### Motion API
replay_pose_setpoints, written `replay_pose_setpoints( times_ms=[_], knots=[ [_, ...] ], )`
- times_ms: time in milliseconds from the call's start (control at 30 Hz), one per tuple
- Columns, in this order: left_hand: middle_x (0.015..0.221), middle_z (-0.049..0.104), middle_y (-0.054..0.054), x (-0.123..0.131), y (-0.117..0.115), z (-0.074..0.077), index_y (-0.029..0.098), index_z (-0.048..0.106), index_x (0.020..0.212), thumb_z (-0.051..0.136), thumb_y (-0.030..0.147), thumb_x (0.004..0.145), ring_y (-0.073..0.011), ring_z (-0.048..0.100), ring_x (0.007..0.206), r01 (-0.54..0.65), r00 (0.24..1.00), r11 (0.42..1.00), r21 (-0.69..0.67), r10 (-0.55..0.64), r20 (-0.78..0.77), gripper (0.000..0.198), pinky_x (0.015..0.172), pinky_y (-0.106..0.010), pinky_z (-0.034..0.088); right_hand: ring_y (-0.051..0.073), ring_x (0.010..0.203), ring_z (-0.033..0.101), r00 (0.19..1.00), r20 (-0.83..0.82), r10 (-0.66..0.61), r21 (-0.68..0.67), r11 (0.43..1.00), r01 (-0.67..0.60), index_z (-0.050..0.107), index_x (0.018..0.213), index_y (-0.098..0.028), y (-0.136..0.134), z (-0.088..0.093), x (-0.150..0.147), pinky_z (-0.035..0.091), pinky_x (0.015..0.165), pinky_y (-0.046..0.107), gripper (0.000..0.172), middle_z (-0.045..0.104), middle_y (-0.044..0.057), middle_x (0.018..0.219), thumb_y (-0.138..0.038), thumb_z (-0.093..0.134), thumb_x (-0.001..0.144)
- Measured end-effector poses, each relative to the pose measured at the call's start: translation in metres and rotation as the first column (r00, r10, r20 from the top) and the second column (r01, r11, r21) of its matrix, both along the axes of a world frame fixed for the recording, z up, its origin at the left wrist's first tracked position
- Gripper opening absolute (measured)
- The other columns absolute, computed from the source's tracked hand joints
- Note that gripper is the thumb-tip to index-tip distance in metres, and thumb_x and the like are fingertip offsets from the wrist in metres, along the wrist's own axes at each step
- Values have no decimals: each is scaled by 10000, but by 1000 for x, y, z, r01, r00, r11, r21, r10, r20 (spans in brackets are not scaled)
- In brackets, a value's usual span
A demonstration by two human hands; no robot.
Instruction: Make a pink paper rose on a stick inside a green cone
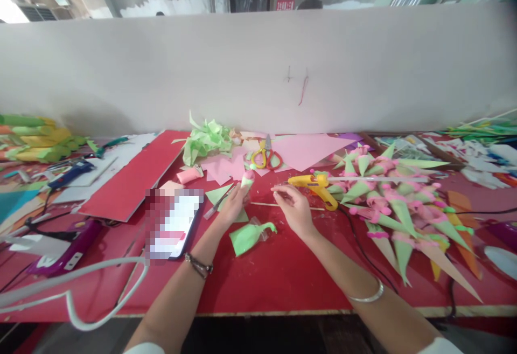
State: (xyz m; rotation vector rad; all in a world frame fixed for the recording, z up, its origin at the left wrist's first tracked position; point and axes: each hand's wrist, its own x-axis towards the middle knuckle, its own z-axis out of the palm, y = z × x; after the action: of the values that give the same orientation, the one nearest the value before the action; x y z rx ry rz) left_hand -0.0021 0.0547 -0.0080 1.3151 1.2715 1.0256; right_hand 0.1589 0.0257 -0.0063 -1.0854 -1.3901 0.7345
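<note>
In my left hand (235, 203) is a small paper cone (247, 179), green with a pink top. My right hand (294, 207) hovers to its right, thumb and fingertips close together near the yellow glue gun (313, 182); anything between them is too small to make out. A light green paper piece (246, 237) in clear wrap lies on the red table below my hands. Behind my right hand a thin stick (258, 204) lies crosswise. Scissors (266, 157) with yellow and red handles rest on pink paper (311, 149) farther back.
A pile of green and pink paper cones (391, 198) spreads at the right. A phone (177, 224) lies left of my left forearm, near a red board (137, 176). Crumpled green paper (208, 141) sits behind. A white curved tube (100, 273) crosses the lower left.
</note>
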Motion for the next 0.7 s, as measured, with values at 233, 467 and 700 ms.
replay_pose_setpoints(
  times_ms=[233,467,700],
  knots=[
    [532,261,64,13,-16,5,160,400,673,391,499,775,-50,247,429,301,892,951,-75,-252,376,354,399,-171,217,151,700,611,985,-174,15,-120,992,-37,610,815,-184,-5,10,-3,510,689,308,126,638,29,784,-234,565,709],
    [557,305,54,18,-27,6,159,400,687,398,475,793,-58,268,478,435,828,899,-47,-379,413,334,453,-196,241,135,743,555,999,-5,40,114,993,-39,623,768,-210,-11,14,-3,485,660,278,67,548,19,839,-219,580,718],
    [539,337,44,19,-31,10,159,409,651,350,492,804,-68,294,470,491,823,871,-28,-454,341,371,475,-229,281,175,886,514,995,100,-20,106,994,9,628,788,-246,-9,12,-1,463,750,314,82,504,28,887,-255,574,728]
  ],
)
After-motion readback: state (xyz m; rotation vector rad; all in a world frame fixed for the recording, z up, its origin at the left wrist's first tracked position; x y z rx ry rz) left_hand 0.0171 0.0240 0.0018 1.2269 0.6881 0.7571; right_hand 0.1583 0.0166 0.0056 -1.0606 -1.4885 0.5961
